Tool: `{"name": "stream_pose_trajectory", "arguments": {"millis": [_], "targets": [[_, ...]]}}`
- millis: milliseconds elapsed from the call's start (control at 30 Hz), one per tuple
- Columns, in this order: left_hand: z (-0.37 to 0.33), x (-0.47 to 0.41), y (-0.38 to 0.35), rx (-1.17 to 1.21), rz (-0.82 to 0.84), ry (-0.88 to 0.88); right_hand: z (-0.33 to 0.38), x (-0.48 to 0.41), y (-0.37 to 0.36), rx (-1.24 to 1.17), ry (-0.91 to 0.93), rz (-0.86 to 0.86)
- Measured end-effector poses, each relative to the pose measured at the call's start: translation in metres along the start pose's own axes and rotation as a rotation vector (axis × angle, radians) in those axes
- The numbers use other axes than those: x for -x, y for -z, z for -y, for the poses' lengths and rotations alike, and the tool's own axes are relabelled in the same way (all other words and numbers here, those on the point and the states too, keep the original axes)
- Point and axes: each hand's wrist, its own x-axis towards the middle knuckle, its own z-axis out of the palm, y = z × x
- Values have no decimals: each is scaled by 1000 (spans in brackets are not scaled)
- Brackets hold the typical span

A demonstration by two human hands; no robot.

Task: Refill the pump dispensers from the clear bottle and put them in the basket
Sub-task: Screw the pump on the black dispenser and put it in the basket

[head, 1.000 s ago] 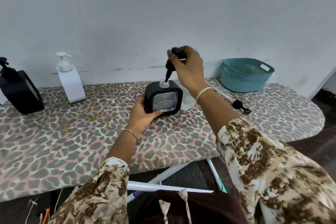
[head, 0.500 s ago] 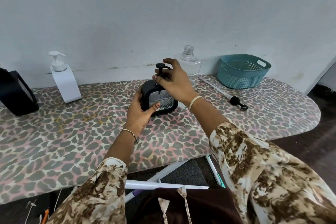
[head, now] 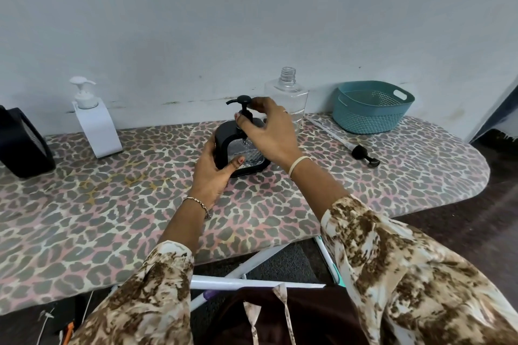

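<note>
At the middle of the board (head: 112,204), you had your left hand (head: 215,173) wrapped round the left side of the black dispenser (head: 246,157), thumb pressed on its clear front, bracing it upright. A second before, your right hand (head: 269,131) had held the pump (head: 242,99) above the open neck with only its tip going in. Half a second later it had dropped down onto the neck. At this moment it stood upright on the neck, spout pointing left, with your right fingers curled round its stem and collar, pinching it. I judged that you were screwing the collar home, though the thread itself was hidden behind your fingers.

For the task, this meant the black dispenser was all but closed up and close to ready for the basket (head: 372,106), which sat at the far right with nothing showing inside it. The clear bottle (head: 288,98) stood uncapped just behind your right hand; I could not tell its level. The white dispenser (head: 95,123) and a larger black dispenser (head: 22,145) waited at the far left, and a loose pump (head: 361,152) lay on the board to the right.
</note>
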Motion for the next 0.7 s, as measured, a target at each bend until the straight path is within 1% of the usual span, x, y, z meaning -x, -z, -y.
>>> {"name": "stream_pose_trajectory", "arguments": {"millis": [33,100,233,300,367,400,533,600,700], "targets": [[0,0,0,-3,2,-2,-2,0,-4,2,4,44],[1,0,0,-8,-1,1,-7,0,-7,8,11,39],[2,0,0,-4,-1,10,-5,2,-1,71,-8,-130],[2,-1,-1,1,-6,5,0,6,2,65,-7,-211],[1,-1,-1,-1,-12,-1,3,10,3,83,16,-241],[1,-1,-1,-8,-9,-7,4,12,3,110,36,-217],[3,-1,0,-23,3,-21,5,9,-1,198,76,-5],[3,-1,0,-26,-4,-22,6,7,-1,183,33,-7],[3,-1,0,-18,-2,-18,6,5,2,105,-30,-90]]}}
